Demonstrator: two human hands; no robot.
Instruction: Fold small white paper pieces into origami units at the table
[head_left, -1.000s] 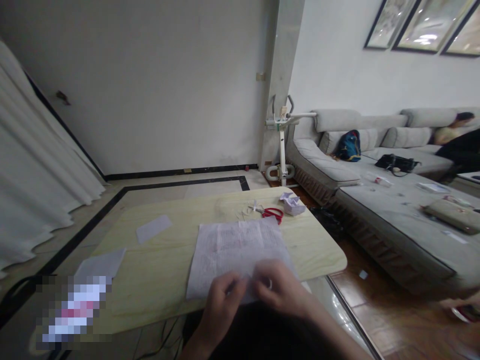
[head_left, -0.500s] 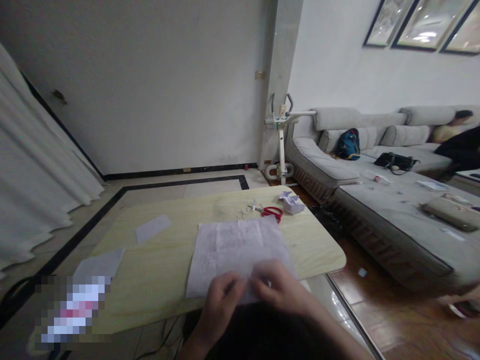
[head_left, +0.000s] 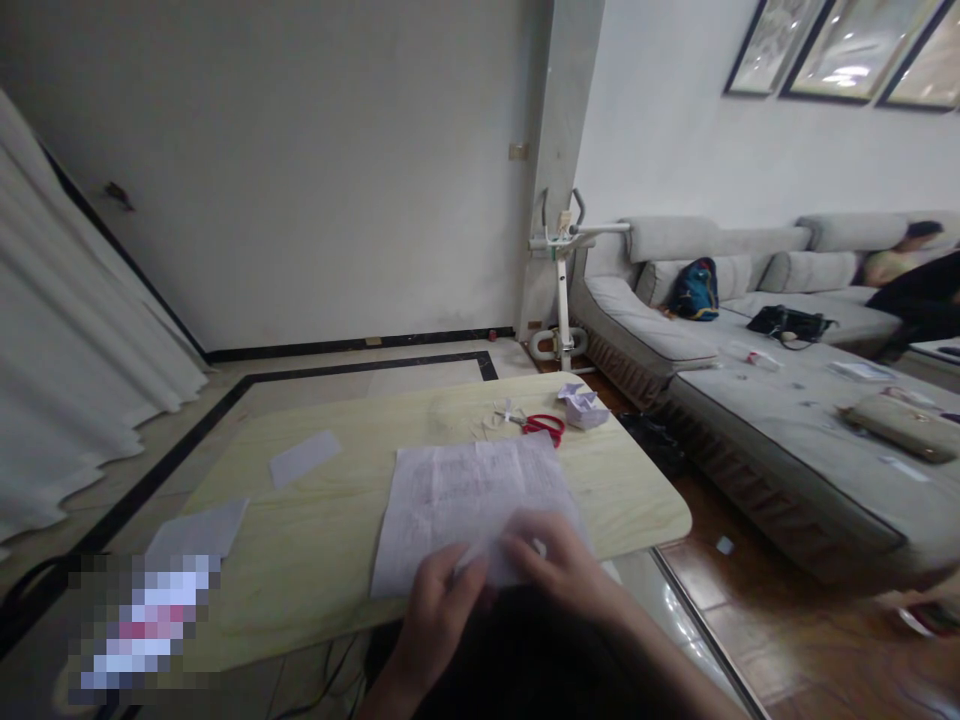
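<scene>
A large white sheet of paper (head_left: 469, 495) with faint print lies on the pale wooden table (head_left: 330, 530) in front of me. My left hand (head_left: 439, 610) and my right hand (head_left: 559, 565) meet at its near edge, fingers closed in a pinch on the paper. Between them the near edge of the sheet is lifted and bent upward. Red-handled scissors (head_left: 544, 427) lie at the table's far side beside a folded white paper piece (head_left: 583, 405).
Two smaller paper scraps (head_left: 304, 457) (head_left: 199, 528) lie on the table's left half. A grey sofa (head_left: 787, 420) with bags and a person seated at its far end fills the right. A white exercise machine (head_left: 559, 290) stands by the pillar. Curtains hang at left.
Both hands have drawn slightly nearer to me, and the near edge of the sheet is lifted higher between them. The rest is unchanged.
</scene>
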